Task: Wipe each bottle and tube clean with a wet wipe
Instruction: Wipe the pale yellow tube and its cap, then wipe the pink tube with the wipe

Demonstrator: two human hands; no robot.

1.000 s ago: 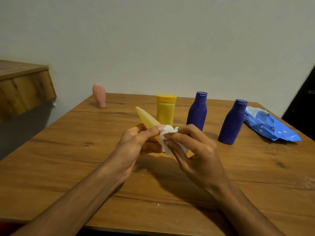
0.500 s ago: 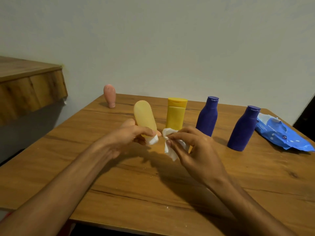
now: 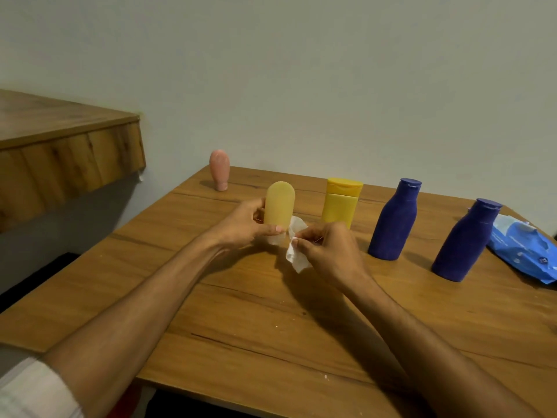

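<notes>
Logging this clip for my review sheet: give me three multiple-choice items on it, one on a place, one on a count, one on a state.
1. Where does the wipe pack lie on the table?
A. far left
B. middle
C. far right

2. How many blue bottles stand there?
A. one
B. two
C. three

3. What does the left hand hold?
A. nothing
B. a blue bottle
C. the pale tube

Answers:
1 C: it lies at the right edge, beside a blue bottle.
2 B: two stand to the right of the yellow bottle.
3 C: its fingers curl round the tube, while the right hand pinches the wipe.
</notes>
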